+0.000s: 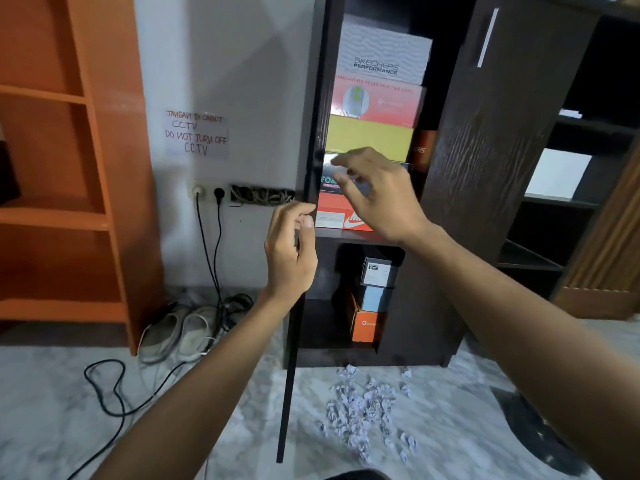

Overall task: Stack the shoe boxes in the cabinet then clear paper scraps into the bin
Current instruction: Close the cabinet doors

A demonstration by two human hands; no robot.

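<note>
Several shoe boxes are stacked on the upper shelf of the dark cabinet (485, 140): a grey Skechers box (382, 50) on top, a red box (377, 102), a yellow box (369, 138), a dark box (329, 176) and an orange Nike box (341, 216) at the bottom. My right hand (377, 192) hovers in front of the dark box, fingers spread, holding nothing. My left hand (289, 251) is loosely curled at the edge of the open left cabinet door (294, 341), empty. Crumpled paper scraps (367, 407) lie scattered on the floor before the cabinet.
Smaller boxes (372, 299) stand on the lower shelf. An orange shelf unit (86, 168) stands at the left. Cables (110, 389) and a pair of shoes (176, 330) lie by the wall sockets (207, 194). The right cabinet door (512, 98) stands open. No bin is in view.
</note>
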